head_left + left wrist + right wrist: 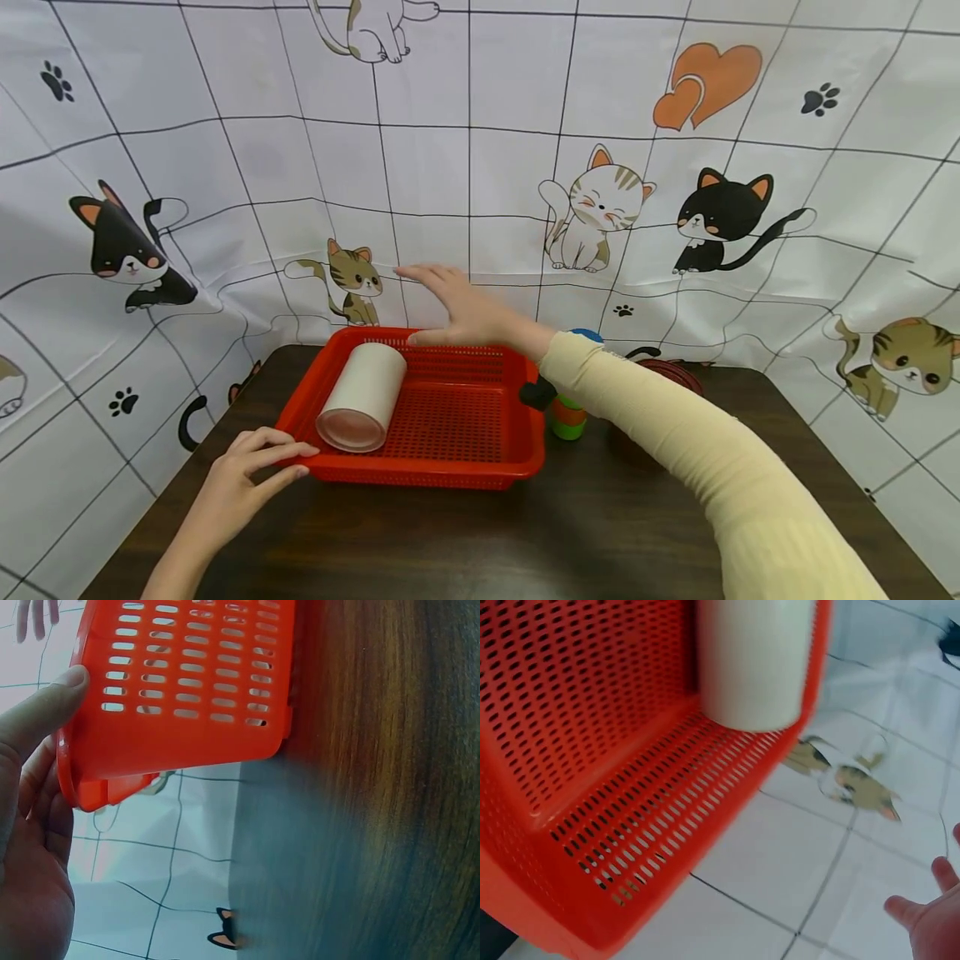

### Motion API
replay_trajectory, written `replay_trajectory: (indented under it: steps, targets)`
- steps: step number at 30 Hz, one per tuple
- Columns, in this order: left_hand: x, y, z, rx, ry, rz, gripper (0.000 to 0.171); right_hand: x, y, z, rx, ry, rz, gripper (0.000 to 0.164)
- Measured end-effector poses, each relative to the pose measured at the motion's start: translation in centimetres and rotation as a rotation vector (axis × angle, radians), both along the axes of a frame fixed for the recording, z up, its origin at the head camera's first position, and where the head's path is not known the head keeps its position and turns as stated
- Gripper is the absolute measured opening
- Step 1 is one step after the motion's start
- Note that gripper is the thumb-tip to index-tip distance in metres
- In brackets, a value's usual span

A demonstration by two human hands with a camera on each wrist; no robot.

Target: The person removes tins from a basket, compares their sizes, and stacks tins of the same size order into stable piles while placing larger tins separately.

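Note:
A red perforated plastic basket [472,473] stands on the table, and a white cylinder [367,387] with a pinkish end lies in its left side. At the basket's near left corner, my left hand [236,479] pinches the rim. The left wrist view has the thumb [56,701] on one side of the red rim [90,750] and the fingers curled behind it. My right hand [472,308] is spread over the far rim and holds nothing. In the right wrist view its fingertips [943,874] are apart from the basket [727,817] and the white cylinder [754,667].
Right of the basket, partly behind the sleeve [660,425], stand a green and orange item [568,421] with a blue top and a dark red round thing [675,375]. A black rounded part [536,394] touches or overlaps the basket's right side. A cat-print sheet [465,183] hangs behind the dark table [450,542].

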State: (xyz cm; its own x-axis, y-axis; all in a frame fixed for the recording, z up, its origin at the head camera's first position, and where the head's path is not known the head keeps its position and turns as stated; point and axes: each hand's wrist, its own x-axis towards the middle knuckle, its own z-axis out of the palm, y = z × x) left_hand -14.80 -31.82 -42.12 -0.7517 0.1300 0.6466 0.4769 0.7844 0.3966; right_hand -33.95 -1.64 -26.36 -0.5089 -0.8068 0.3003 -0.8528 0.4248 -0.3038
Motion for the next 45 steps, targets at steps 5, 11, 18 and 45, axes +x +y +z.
replay_trajectory:
  steps: [5,11,18,45]
  targets:
    - [0.1,0.0,0.2,0.006,-0.003,-0.004,0.047,0.2,-2.1,-1.3,0.11,0.076,0.079,0.086]
    - [0.2,0.0,0.2,0.003,-0.012,-0.011,0.045,0.3,-4.6,-3.5,0.19,0.17,0.169,0.082]
    - [0.0,-0.2,0.1,0.005,-0.023,-0.021,0.046,0.2,-6.7,-5.5,0.281,0.171,0.233,0.086]
    - [0.2,-0.2,0.0,0.012,-0.044,-0.001,0.042,0.9,-10.8,-11.3,0.51,0.23,0.407,0.112]
